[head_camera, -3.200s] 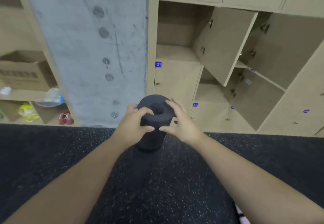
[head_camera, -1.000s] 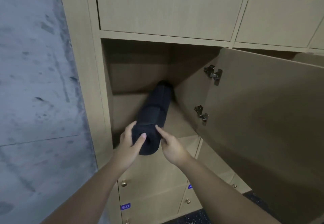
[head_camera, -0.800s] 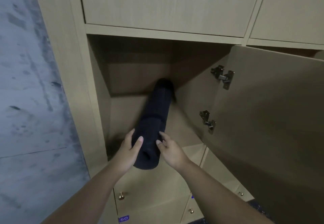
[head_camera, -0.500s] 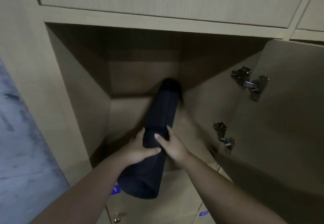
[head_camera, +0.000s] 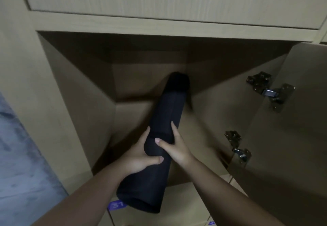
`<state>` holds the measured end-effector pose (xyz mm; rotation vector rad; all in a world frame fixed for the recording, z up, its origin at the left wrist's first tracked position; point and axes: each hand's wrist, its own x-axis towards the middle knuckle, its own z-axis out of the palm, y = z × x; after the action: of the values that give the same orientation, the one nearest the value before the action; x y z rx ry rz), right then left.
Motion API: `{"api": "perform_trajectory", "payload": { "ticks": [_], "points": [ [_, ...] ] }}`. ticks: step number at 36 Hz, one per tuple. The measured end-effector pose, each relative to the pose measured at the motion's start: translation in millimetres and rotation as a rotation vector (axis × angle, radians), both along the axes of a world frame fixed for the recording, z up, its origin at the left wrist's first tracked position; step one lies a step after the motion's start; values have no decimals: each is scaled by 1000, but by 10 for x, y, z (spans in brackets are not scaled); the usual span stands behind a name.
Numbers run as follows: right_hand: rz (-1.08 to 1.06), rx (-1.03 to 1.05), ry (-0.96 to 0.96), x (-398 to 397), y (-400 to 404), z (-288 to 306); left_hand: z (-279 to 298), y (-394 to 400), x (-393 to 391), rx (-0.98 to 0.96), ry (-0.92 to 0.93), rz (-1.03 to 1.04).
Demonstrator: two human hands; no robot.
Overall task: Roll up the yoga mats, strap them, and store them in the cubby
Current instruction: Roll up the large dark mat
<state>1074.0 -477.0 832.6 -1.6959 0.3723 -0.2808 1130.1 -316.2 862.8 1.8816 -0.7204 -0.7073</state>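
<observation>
The rolled yoga mat (head_camera: pixel 159 137) has gone from standing on the floor, held upright at its top, to lying slantwise in the open cubby (head_camera: pixel 70 102), its far end pushed into the cubby's back right corner. Over the last second both grips have slid from the near end up to the middle of the roll, and the view has closed in on the cubby. Storing is therefore well under way, but the near end still hangs out past the cubby's front lip, over the blue number tag (head_camera: pixel 115 205) on the door below, so the mat is not yet fully home.

The left hand (head_camera: pixel 139 156) wraps the roll from the left, thumb laid across its top and fingers curled underneath. The right hand (head_camera: pixel 174 147) clasps it from the right, thumb pointing across toward the left hand, fingers along the far side. Both forearms reach forward and converge on the mat.

A faint band crosses the roll between the thumbs; it may be a strap, though the dim light leaves that uncertain. The cubby door (head_camera: pixel 300 137) stands open to the cubby's right.
</observation>
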Motion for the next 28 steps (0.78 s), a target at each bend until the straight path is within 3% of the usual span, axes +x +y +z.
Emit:
{"api": "perform_trajectory", "payload": {
  "ticks": [6, 10, 15, 21, 25, 28],
  "points": [
    [-19, 79, -192, 7, 169, 133, 81, 162, 68, -94, -123, -9],
    [-69, 23, -287, 91, 209, 248, 161, 189, 117, -171, -213, 0],
    [-74, 27, -314, 142, 125, 431, 182, 123, 212, -220, -290, 16],
    [-49, -81, -245, 270, -10, 545, 173, -42, 318, -108, -464, 123],
    [1, -195, -202, 436, -20, 673, 216, -178, 453, 122, -732, 250],
    [37, -223, -167, 582, -36, 704, 158, -224, 558, 203, -811, 306]
  ]
}}
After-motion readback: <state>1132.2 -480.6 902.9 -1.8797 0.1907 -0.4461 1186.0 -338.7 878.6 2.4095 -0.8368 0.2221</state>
